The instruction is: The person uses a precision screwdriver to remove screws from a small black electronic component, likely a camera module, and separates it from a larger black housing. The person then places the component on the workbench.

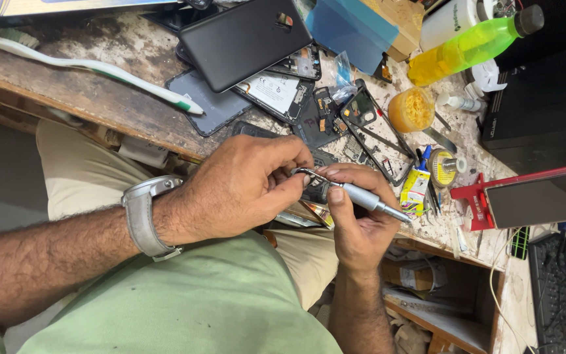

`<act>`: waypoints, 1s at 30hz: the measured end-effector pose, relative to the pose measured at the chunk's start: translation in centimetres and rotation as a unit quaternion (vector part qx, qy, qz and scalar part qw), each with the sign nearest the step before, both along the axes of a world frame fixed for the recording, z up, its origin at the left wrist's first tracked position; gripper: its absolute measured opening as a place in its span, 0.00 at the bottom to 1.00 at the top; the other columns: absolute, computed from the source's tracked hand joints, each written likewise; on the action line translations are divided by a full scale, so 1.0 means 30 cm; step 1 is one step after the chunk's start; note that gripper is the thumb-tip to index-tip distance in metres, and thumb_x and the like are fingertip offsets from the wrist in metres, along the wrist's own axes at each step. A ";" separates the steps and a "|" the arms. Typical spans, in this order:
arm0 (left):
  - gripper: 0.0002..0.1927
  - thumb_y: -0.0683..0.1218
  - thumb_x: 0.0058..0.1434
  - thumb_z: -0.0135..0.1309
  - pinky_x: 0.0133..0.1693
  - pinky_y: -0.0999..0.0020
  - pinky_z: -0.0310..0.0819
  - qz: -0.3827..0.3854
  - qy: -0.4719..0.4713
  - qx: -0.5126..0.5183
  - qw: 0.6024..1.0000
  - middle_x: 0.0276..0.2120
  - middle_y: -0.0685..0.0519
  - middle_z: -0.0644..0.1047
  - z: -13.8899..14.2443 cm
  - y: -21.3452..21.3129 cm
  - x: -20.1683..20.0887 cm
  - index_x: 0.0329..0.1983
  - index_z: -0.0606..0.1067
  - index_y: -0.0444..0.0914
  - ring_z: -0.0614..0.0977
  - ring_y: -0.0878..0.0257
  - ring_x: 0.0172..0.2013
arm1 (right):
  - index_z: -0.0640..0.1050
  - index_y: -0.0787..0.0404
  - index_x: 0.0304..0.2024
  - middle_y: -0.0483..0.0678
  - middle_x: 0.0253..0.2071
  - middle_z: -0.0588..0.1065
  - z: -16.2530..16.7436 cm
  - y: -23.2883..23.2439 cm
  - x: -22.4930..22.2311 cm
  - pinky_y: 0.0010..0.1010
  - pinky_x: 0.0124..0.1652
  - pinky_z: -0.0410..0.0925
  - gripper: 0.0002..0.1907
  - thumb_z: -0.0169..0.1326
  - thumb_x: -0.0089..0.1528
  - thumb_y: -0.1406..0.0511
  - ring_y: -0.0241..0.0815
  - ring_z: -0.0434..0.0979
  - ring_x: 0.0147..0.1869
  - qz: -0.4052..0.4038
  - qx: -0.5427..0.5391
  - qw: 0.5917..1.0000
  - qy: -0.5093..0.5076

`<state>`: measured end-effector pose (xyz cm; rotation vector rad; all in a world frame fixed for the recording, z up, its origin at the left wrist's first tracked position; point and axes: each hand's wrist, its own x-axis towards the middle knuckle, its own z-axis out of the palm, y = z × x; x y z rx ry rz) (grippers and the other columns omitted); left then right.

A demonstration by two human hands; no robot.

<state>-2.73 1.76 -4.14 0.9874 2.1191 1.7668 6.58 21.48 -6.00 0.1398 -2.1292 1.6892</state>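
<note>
Worn and stained, the wooden workbench runs across the far side of the scene, littered with opened phones. At its near edge the left hand, a grey watch on its wrist, is closed around curved metal tweezers, pinched at its fingertips. Just right of it, the right hand grips a silver precision screwdriver, its tip pointing right. Both hands seem to hold a small phone part between them, though it is mostly hidden. Farther off lie a black phone back cover, a white toothbrush and a yellow-green bottle.
</note>
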 end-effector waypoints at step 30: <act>0.47 0.49 0.61 0.57 0.27 0.49 0.75 -0.071 0.109 -0.166 0.977 0.18 0.43 0.76 0.039 -0.005 -0.020 0.76 0.43 0.34 0.81 0.44 0.23 | 0.69 0.63 0.45 0.51 0.42 0.79 0.185 0.028 -0.096 0.33 0.47 0.77 0.14 0.59 0.62 0.78 0.45 0.85 0.50 0.134 0.352 0.926 -0.023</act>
